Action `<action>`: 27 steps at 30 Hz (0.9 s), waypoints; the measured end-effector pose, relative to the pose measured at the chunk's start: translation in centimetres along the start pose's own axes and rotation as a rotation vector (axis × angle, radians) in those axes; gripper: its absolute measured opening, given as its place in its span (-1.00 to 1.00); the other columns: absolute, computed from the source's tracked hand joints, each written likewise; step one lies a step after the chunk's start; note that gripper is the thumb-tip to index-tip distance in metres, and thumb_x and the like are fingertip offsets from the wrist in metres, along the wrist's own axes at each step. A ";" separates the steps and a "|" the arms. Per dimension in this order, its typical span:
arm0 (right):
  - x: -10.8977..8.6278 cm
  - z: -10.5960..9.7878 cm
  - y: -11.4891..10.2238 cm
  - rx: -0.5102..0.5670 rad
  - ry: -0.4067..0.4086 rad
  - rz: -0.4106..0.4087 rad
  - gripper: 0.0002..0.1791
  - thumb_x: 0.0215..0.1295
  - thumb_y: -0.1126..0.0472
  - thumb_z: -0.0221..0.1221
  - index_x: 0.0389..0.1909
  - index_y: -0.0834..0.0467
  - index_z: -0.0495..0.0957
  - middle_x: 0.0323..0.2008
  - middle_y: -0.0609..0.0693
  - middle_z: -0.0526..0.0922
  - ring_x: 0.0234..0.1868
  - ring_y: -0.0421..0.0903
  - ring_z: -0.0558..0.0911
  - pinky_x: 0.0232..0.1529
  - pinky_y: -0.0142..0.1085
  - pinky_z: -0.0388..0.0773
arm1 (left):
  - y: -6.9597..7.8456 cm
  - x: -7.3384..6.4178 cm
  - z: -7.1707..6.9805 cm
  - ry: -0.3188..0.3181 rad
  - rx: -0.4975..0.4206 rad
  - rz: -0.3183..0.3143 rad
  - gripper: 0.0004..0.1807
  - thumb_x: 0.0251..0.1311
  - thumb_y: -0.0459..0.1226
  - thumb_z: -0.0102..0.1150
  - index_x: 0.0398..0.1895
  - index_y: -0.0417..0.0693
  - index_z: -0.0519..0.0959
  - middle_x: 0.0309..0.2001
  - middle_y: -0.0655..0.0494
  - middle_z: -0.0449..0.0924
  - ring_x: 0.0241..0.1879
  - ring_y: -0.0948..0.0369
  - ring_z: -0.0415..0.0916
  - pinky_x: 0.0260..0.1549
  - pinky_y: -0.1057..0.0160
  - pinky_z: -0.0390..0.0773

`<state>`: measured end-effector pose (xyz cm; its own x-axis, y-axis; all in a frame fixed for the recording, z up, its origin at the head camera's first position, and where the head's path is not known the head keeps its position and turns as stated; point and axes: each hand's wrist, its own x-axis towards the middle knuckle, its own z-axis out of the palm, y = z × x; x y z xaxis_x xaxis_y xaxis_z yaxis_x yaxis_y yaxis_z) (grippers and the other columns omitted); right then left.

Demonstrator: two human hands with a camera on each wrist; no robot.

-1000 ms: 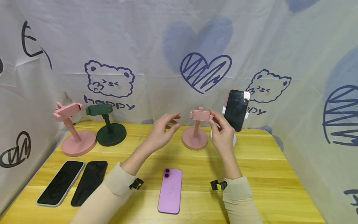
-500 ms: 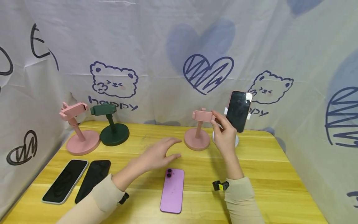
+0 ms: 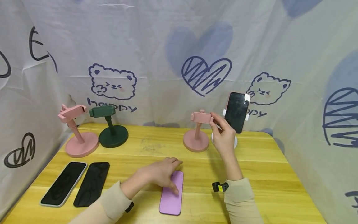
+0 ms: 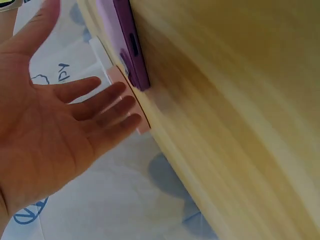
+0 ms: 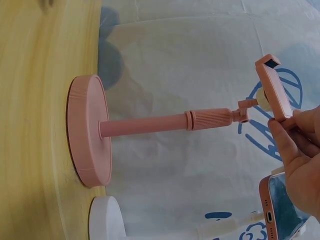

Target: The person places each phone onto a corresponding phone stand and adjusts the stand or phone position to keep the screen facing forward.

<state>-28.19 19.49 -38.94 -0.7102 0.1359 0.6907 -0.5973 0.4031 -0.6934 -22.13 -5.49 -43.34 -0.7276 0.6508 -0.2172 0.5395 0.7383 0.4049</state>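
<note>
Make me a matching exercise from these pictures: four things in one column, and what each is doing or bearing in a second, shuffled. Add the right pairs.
Column one
1. right hand
2. left hand
3. green stand
4. white stand

Column two
A. bears a dark-screened phone
B. is over the purple phone
C. stands without a phone
D. pinches the edge of a pink clamp

Right pairs: 1-D, 2-B, 3-C, 4-A

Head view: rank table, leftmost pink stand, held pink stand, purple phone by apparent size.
Table
Leftmost pink stand
Held pink stand and purple phone: too close to rank; the left hand partly covers the phone.
</note>
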 end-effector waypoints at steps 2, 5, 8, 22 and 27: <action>0.0 0.0 0.0 -0.005 0.002 -0.008 -0.63 0.41 0.39 0.29 0.21 0.26 0.67 0.17 0.18 0.70 0.10 0.15 0.73 -0.05 -0.61 0.59 | 0.3 0.0 0.2 -0.012 0.019 -0.016 0.32 -0.22 0.24 0.65 0.58 -0.17 0.24 0.50 -0.10 0.29 0.46 -0.02 0.27 0.40 -0.01 0.40; 0.0 0.0 0.0 -0.005 0.000 -0.011 -0.63 0.40 0.39 0.29 0.21 0.26 0.67 0.16 0.18 0.70 0.10 0.16 0.73 -0.05 -0.62 0.58 | 0.6 -0.1 0.5 -0.014 0.055 -0.032 0.31 -0.29 0.19 0.70 0.55 -0.15 0.28 0.45 -0.09 0.34 0.40 0.00 0.32 0.35 0.00 0.46; 0.0 0.0 0.0 -0.008 -0.005 -0.010 -0.62 0.41 0.38 0.29 0.22 0.25 0.67 0.16 0.18 0.71 0.10 0.16 0.73 -0.05 -0.62 0.59 | 0.8 -0.1 0.8 0.002 0.085 -0.030 0.23 -0.31 0.12 0.74 0.49 -0.12 0.35 0.35 -0.04 0.40 0.28 0.06 0.39 0.24 0.04 0.55; 0.0 -0.1 -0.1 0.000 -0.008 -0.011 -0.62 0.42 0.40 0.27 0.23 0.25 0.66 0.17 0.19 0.70 0.13 0.15 0.71 -0.01 -0.60 0.58 | 0.8 0.7 1.6 0.020 0.146 -0.021 -0.02 -0.34 0.08 0.75 0.26 -0.08 0.61 0.12 0.09 0.44 0.05 0.22 0.36 0.03 0.22 0.60; 0.0 0.0 0.0 0.003 -0.005 -0.019 -0.61 0.41 0.41 0.27 0.24 0.24 0.65 0.17 0.18 0.70 0.13 0.16 0.71 0.01 -0.60 0.57 | 0.5 1.1 1.7 0.038 0.113 -0.025 -0.12 -0.34 0.01 0.77 0.17 -0.11 0.66 0.03 0.09 0.48 -0.04 0.23 0.36 -0.03 0.25 0.59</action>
<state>-28.17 19.52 -38.92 -0.7007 0.1242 0.7025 -0.6113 0.4031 -0.6810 -21.93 -4.09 -44.90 -0.7558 0.6263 -0.1910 0.5637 0.7708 0.2970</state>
